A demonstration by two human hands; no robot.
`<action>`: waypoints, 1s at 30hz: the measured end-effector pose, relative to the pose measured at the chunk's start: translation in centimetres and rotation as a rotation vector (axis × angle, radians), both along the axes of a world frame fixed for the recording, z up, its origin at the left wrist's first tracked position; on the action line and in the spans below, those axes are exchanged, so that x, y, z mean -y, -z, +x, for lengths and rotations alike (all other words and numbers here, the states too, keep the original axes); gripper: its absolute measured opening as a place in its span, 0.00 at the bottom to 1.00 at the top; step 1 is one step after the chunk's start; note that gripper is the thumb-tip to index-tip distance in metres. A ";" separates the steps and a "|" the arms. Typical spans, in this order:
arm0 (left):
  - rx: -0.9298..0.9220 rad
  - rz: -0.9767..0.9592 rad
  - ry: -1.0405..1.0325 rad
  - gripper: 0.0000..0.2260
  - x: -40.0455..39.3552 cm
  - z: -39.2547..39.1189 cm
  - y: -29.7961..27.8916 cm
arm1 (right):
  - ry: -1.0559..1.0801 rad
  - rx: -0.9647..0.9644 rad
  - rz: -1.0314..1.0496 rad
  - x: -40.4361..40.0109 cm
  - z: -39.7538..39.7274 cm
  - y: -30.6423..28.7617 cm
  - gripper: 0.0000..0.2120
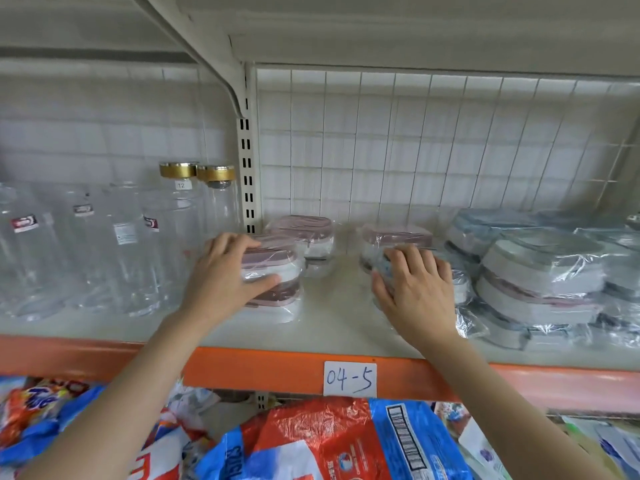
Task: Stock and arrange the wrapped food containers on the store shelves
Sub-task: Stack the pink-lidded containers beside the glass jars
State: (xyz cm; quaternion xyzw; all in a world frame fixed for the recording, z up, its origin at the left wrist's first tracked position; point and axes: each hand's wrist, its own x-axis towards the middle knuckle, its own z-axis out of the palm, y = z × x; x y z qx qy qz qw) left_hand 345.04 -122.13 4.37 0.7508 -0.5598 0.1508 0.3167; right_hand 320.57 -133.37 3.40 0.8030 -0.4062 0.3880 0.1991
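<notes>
Store shelf (332, 327), pale board with orange front edge, wire-grid back panel (433, 140), paper tag "04-5" (349, 378) at lower centre of the frame.

Item 1. My left hand (225, 271), centre-left: fingers curled over the top and left side of a pink-lidded wrapped stack (277, 282), thumb laid across its front. Stack stands on the shelf near the front edge.

Item 2. My right hand (415, 289), centre-right: fingers spread and bent over a small wrapped container (386, 268), blue and clear, thumb against its left side. It sits on the shelf; most of it is hidden under my palm.

Item 3. Two further pink-lidded wrapped packs, one behind the left stack (308, 237), one behind my right hand (398, 237), both toward the back of the shelf, with bare shelf between them.

Item 4. Larger wrapped containers, grey lids with pink bands (540, 271), stacked at right of frame, just beside my right hand; blue-lidded packs (485, 226) behind them.

Item 5. Clear jars (114, 244), left of frame, beside the left stack; two at rear with gold lids (197, 171).

Item 6. Detergent bags (329, 441), red and blue, on the level below, bottom of frame.
</notes>
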 end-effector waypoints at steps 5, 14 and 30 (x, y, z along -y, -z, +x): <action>-0.036 -0.007 0.034 0.28 -0.5 0.1 0.3 | -0.006 -0.009 0.009 -0.1 0.0 0.1 0.21; 0.000 -0.010 0.073 0.28 -0.8 -0.2 0.1 | 0.031 -0.151 0.042 -0.3 -0.3 -1.1 0.24; 0.166 0.026 -0.046 0.35 0.0 -0.3 -0.7 | -0.284 -0.433 0.737 8.1 13.4 -7.6 0.37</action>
